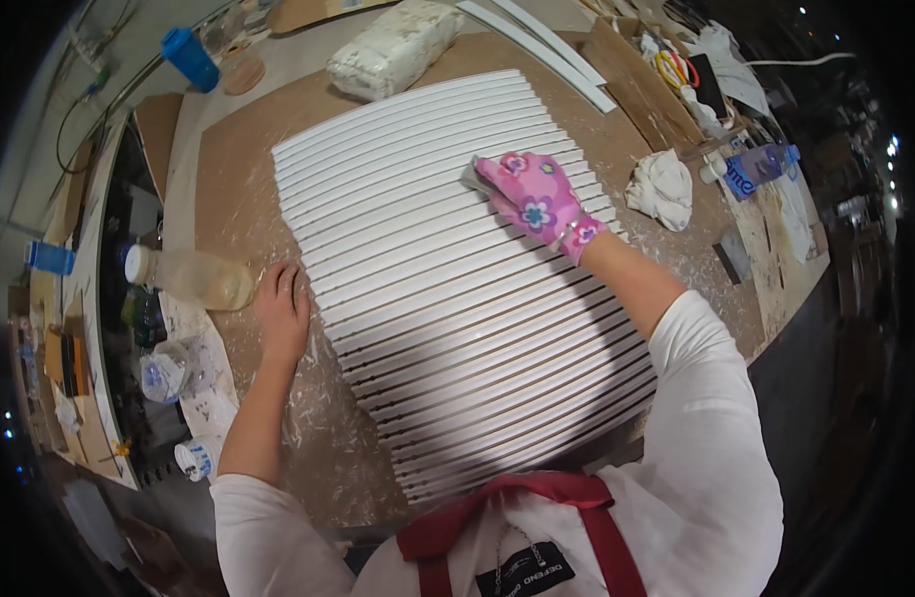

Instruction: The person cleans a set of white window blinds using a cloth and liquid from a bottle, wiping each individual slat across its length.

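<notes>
Many narrow white slats [427, 259] lie side by side in a broad panel across the brown board. My right hand [537, 199], in a pink flowered glove, is closed over the upper right part of the slats. A small grey edge [472, 176] shows at its fingertips; the rest of that thing is hidden, and I cannot tell its kind. My bare left hand [282, 310] lies flat on the board beside the slats' left ends, fingers stretched forward, with nothing in it.
A cloudy plastic bottle [194, 279] lies just left of my left hand. A white wrapped bundle [396, 48] and loose white strips [537, 50] lie at the back. At right are a crumpled white cloth [660, 189], a bottle [761, 167] and a cardboard box [641, 85].
</notes>
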The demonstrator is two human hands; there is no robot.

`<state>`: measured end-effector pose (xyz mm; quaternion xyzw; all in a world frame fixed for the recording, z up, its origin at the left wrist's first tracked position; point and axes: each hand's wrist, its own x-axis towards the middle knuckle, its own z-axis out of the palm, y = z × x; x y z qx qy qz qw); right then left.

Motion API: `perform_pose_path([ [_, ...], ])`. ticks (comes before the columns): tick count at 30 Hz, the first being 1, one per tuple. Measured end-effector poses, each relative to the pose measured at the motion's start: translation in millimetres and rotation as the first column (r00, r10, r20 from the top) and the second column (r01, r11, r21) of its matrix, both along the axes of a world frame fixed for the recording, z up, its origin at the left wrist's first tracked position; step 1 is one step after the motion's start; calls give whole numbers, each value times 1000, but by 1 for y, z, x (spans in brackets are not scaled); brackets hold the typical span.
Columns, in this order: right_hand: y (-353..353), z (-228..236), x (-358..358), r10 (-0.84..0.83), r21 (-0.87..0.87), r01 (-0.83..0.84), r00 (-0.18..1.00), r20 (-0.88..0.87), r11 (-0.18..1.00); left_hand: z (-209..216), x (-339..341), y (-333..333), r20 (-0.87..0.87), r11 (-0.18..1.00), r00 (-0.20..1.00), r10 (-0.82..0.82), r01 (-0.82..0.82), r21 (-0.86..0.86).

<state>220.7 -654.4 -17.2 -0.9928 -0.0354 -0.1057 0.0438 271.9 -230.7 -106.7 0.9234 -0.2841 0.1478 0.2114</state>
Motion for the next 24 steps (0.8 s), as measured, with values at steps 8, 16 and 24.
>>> perform_pose_path([
  [8, -134, -16, -51, -203, 127, 172, 931, 302, 977, 3, -3, -7, -8, 999, 1000, 6, -6, 34],
  [16, -56, 10, 5, -62, 167, -4, 919, 388, 986, 11, 6, -13, 53, 999, 998, -18, 15, 49],
  [24, 143, -19, 110, 450, -64, -449, 858, 247, 891, 8, 5, -12, 20, 999, 1000, -18, 18, -27],
])
